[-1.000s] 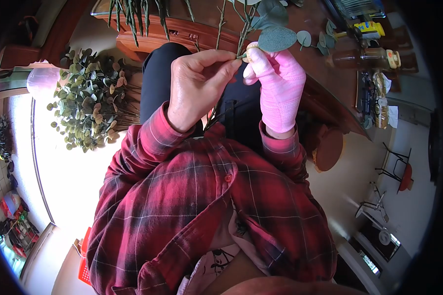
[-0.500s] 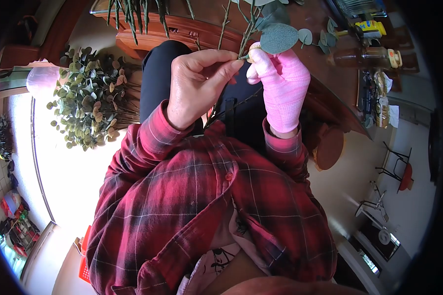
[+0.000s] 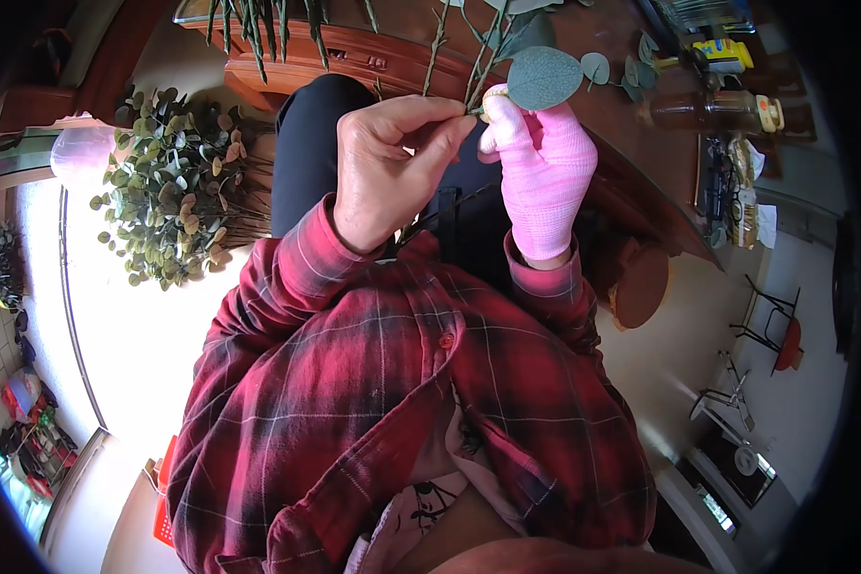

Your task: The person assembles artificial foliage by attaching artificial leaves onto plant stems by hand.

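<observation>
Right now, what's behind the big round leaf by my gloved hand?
Part of another leaf shows above the big round leaf, with brown tabletop beyond. Whatever lies directly behind the big one is covered.

Looks like somebody's home tbh: carved wooden table (image 3: 665, 158), round stool (image 3: 639, 290), jar (image 3: 717, 113), red chair (image 3: 790, 344). Kinda doubles as a craft room, with bunched leafy stems (image 3: 174, 187) beside the table.

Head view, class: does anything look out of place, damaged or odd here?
One mismatch: the right hand wears a pink glove, while the left hand is bare, though both meet at the stems. No spill or damage stands out.
</observation>
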`<state>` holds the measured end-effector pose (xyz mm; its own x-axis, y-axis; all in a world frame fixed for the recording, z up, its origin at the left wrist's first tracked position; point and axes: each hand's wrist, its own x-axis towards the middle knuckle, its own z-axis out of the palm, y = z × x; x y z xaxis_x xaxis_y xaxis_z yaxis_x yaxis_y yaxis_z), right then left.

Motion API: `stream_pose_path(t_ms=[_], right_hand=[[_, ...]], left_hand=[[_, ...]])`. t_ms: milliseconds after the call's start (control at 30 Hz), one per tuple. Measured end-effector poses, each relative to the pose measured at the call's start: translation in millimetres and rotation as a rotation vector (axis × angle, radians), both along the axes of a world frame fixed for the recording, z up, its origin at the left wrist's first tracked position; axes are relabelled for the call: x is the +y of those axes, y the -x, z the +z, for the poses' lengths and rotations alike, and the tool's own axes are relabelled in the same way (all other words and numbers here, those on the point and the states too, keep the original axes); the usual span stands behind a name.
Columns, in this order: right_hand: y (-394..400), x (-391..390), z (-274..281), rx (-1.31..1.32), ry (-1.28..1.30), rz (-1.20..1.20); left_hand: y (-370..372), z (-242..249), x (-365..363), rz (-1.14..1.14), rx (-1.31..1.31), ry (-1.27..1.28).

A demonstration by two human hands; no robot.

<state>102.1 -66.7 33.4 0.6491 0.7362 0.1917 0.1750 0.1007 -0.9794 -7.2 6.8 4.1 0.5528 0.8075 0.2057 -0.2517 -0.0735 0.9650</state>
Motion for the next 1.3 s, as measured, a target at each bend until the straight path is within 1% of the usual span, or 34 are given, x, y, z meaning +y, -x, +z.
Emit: stream_pose_path(t_ms=[133,333,533,633,833,1033,1133,1233,1300], right_hand=[[2,1,-1,0.024,0.0,0.0],[5,1,-3,0.067,-0.011,-0.007],[7,2,-4,0.054,-0.002,-0.014],[6,2,-7,0.076,-0.01,-0.009],[4,-1,-14,0.037,-0.005,0.006],[3,-2,-6,0.146,0.017,-0.01],[2,-4,-4,0.135,0.034,-0.014],[2,-5,-5,0.151,0.04,-0.006],[1,-6,-6,0.17,0.032,0.019]], left_hand=[[2,-4,0,-0.031,0.031,-0.001],[0,-5,-2,-0.001,0.007,0.059],[1,-7,-3,-0.032,0.045,0.046],[1,-6,-4,-0.051,0.029,0.089],[-1,-1,-8,-0.045,-0.022,0.157],[0,-8,-6,-0.029,0.059,0.047],[1,-5,-6,-0.047,0.073,0.099],[1,-4,-7,-0.056,0.032,0.161],[3,-2,-6,-0.068,0.049,0.164]])
